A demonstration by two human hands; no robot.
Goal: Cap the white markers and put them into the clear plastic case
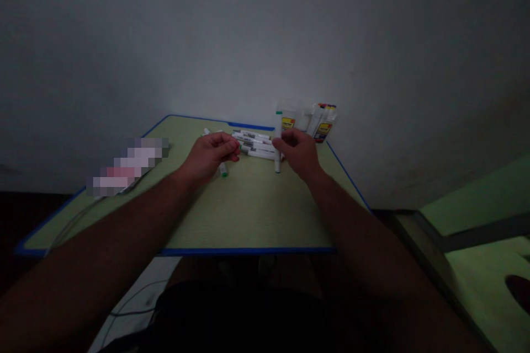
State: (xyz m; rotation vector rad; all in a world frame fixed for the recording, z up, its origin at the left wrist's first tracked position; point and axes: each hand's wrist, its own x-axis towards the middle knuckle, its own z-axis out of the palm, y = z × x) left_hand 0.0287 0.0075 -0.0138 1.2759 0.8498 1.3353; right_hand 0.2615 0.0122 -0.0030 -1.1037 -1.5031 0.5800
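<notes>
In my right hand (298, 151) a white marker (277, 149) with green ends stands nearly upright, pinched between thumb and fingers. My left hand (212, 155) is closed, its thumb and fingertips drawn together; whether they hold anything small is hidden. Partly covered by that hand, a second white marker (223, 169) with a green end slants across the tabletop. Between my hands lies a loose bunch of white markers (259, 146), several with grey or dark markings.
Behind my right hand stands a clear case (289, 120) with a yellow label. Beside it, another clear case (324, 124) holds colour-capped markers. A blurred-out object (128, 168) with a cable lies at the left of the blue-edged table (248, 215). A wall rises behind.
</notes>
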